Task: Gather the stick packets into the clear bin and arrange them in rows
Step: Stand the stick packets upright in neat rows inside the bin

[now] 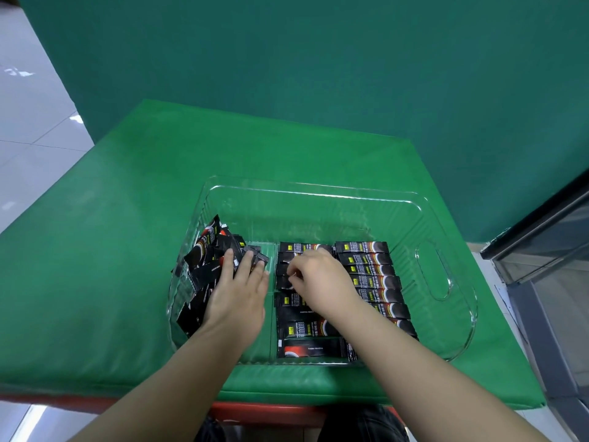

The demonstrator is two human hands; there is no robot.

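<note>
A clear plastic bin [439, 314] sits on the green table cover. Inside it, black stick packets lie flat in two neat rows: a middle row [306, 330] and a right row [373, 275]. A loose, jumbled heap of the same packets [207, 263] fills the bin's left end. My left hand [237, 291] lies flat on that heap with straight fingers, holding it back. My right hand [315, 275] hovers over the upper part of the middle row, its fingertips pinching a stick packet there; the hand hides most of that packet.
The green padded cover [111, 250] spreads over the table, with a red edge at the front. A dark cabinet with a glass front [548, 250] stands at the right. A green backdrop rises behind; white floor tiles show at the left.
</note>
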